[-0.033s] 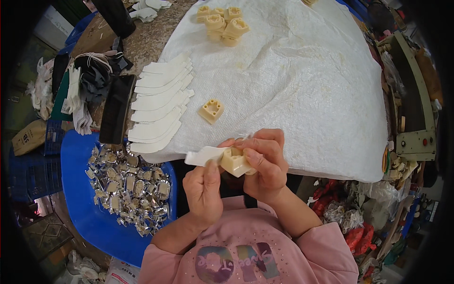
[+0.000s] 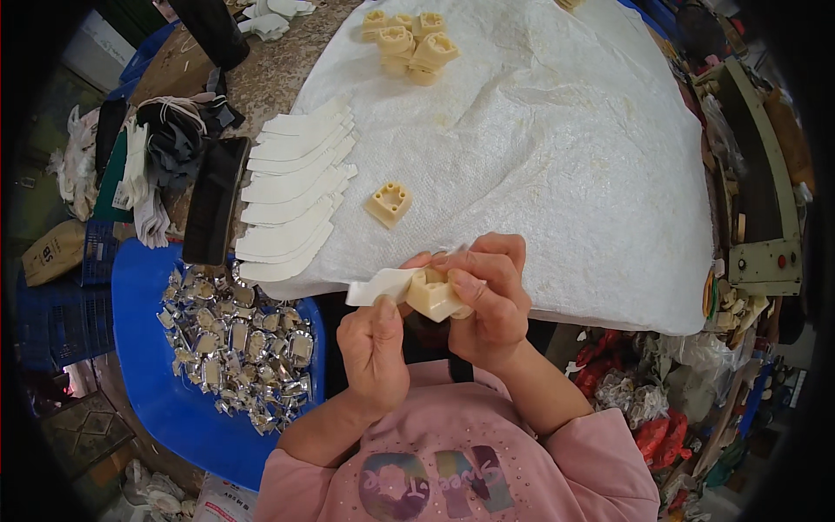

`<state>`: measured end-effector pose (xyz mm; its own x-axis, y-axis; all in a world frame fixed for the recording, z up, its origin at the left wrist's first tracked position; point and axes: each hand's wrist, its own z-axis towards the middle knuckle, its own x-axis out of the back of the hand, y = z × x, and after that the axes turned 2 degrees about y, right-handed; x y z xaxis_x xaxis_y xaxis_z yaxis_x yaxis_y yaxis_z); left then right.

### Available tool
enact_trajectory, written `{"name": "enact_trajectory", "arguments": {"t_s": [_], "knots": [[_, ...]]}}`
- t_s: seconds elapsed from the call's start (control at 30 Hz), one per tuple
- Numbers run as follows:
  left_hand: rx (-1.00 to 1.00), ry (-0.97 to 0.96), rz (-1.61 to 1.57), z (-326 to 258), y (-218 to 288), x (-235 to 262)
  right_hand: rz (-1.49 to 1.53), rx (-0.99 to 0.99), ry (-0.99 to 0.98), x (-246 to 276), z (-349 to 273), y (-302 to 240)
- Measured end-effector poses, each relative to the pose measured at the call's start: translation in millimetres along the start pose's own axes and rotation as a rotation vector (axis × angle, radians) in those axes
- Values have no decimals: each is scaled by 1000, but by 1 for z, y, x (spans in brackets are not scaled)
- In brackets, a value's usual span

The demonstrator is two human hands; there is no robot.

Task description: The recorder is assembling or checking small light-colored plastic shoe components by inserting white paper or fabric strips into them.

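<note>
cream block (image 2: 432, 294) between both hands (image 2: 435, 322)

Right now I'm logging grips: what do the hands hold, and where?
Right hand grips the cream block by its sides; left hand pinches the white strip against it.

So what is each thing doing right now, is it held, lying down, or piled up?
Left hand: gripping the white strip.
Right hand: closed around the cream block.
White strip: held up, one end against the block.
Cream block: held off the table.
Single block: lying alone on the white sheet.
Block pile: heaped at the far edge.
Strip stack: fanned out, overlapping.
Foil packets: heaped on the blue tray.
</note>
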<state>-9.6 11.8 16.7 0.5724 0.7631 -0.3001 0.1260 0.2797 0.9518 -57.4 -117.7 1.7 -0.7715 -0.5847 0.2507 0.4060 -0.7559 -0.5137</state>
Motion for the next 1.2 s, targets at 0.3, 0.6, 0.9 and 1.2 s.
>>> {"name": "enact_trajectory", "arguments": {"t_s": [0.3, 0.6, 0.9, 1.2], "knots": [[-120, 86, 478, 14, 16, 17, -222, 35, -101, 13, 13, -7], [-394, -22, 724, 13, 1, 8, -425, -167, -483, 23, 24, -22], [-374, -57, 614, 16, -9, 15, -219, -213, -407, 23, 9, 4], [-392, -119, 559, 28, -8, 13, 164, -332, -456, 25, 9, 3]]}}
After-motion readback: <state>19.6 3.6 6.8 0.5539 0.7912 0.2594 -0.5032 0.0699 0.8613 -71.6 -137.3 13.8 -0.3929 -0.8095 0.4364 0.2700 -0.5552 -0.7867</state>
